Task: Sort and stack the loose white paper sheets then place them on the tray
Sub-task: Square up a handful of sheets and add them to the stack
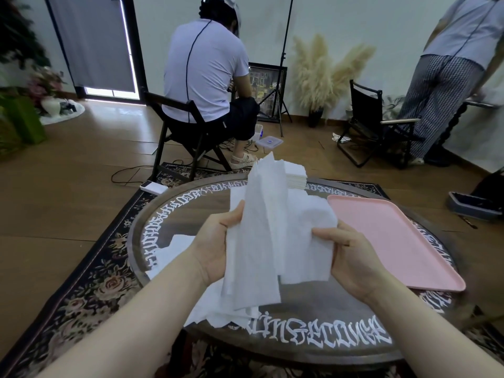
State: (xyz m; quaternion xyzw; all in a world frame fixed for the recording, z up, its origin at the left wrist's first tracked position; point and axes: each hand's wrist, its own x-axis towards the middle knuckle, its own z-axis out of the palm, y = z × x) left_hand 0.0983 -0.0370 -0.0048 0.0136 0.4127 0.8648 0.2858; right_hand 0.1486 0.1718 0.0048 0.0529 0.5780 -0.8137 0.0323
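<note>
Left hand (215,246): fingers and thumb curled round a crumpled white paper sheet (259,227), which is held upright above the round table (313,336). Right hand (351,257): fingers curled, thumb pressed on the right edge of another sheet (308,241) held just beside the first. More loose sheets (174,252) are seen lying on the table under and left of the hands. A neat stack of sheets (296,178) is noted at the table's far edge. The pink tray (395,241) is set on the table's right side, close to the right hand. A seated person (207,72) is seen beyond, back turned.
</note>
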